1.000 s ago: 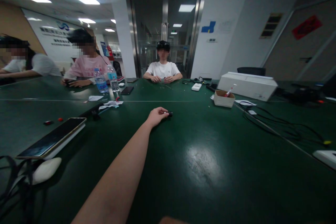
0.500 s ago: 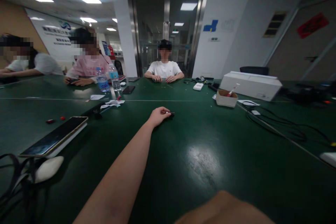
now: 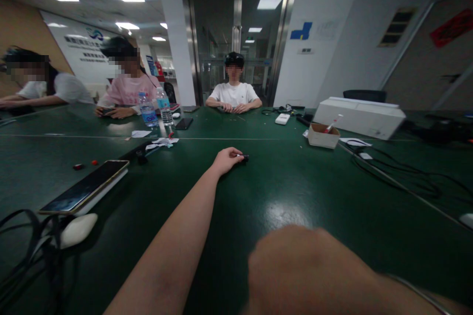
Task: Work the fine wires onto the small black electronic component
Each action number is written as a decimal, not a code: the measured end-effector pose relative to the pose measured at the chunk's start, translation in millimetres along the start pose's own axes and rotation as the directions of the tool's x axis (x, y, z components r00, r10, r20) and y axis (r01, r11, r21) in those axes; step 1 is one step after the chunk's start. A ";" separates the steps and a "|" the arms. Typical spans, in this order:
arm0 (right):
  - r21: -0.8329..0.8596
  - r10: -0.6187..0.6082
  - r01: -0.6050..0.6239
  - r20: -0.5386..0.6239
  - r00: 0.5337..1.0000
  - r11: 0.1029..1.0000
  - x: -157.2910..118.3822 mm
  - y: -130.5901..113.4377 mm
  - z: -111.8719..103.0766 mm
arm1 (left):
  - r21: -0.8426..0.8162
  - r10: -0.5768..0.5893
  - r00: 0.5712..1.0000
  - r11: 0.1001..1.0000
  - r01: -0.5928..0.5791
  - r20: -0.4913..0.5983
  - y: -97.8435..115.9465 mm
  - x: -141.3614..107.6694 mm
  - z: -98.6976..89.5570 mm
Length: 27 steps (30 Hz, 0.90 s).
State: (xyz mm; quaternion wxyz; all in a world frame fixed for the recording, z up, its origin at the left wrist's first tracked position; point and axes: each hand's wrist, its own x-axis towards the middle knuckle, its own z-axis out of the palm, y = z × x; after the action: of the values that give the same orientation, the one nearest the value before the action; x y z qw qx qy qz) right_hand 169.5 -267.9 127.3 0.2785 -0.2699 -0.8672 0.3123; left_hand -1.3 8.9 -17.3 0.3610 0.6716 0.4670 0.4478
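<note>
Our left hand (image 3: 228, 158) reaches out over the counter (image 3: 231, 206), thumb and fingers pinching a small dark piece (image 3: 246, 158). The piece sits at the fingertips, near the middle of the counter, its dark end pointing right; it is too small for us to tell what it is. Our right hand (image 3: 295, 261) looms blurred at the near edge, well apart from the piece, its back towards us; its fingers are hidden, so we cannot tell whether it grips anything.

To our left, a phone (image 3: 86, 184) lies on a white block, with paper scraps (image 3: 162, 143) beyond it and two bottles (image 3: 157, 108) standing farther off. To our right we see an open carton (image 3: 323, 138) near a long white box (image 3: 358, 117), and loose cables (image 3: 391, 170). Across the counter sits a person in a white shirt (image 3: 236, 93).
</note>
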 end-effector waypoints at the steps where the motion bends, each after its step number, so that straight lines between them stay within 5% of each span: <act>1: 0.008 -0.015 0.015 0.035 0.999 1.000 18.1 13.8 -4.0 | -0.030 -0.006 1.000 1.000 0.006 0.000 0.9 -0.3 0.2; 3: -0.005 -0.016 0.016 -0.013 1.000 1.000 53.5 57.3 -16.9 | -0.100 -0.018 1.000 0.995 0.018 -0.006 2.6 -0.4 0.6; 6: -0.123 0.050 -0.080 -0.230 0.972 0.989 97.5 142.4 -43.4 | -0.181 -0.030 0.999 0.983 0.027 -0.013 4.6 0.1 0.7; 9: -0.217 0.102 -0.235 -0.490 0.866 0.948 126.3 211.1 -60.8 | -0.264 -0.067 0.997 0.963 0.054 -0.038 6.0 1.1 -0.5; 11: -0.076 0.258 -0.343 -0.514 0.818 0.936 137.2 236.3 -60.3 | -0.301 -0.100 0.993 0.950 0.077 -0.061 6.8 1.6 -1.9; 14: 0.340 0.558 -0.470 -0.235 0.796 0.815 142.4 251.9 -46.1 | -0.357 -0.133 0.988 0.929 0.096 -0.080 7.7 2.1 -3.1; 16: 0.531 0.559 -0.425 -0.117 0.821 0.734 140.5 256.8 -35.7 | -0.396 -0.151 0.987 0.911 0.115 -0.061 8.0 2.1 -2.9; 19: 0.661 0.534 -0.314 -0.155 0.831 0.681 134.3 263.5 -27.7 | -0.411 -0.157 0.988 0.901 0.140 -0.007 8.6 1.5 -1.5; 27: 0.720 0.518 -0.270 -0.144 0.843 0.640 129.4 269.1 -30.3 | -0.356 -0.125 0.992 0.927 0.117 0.001 9.8 0.4 -2.3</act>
State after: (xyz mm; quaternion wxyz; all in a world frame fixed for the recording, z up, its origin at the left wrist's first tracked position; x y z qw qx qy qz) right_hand 178.0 4.5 1.5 0.4248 -0.3850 -0.5503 0.6070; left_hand -0.4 6.5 -7.6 0.4983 0.5603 0.4226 0.5090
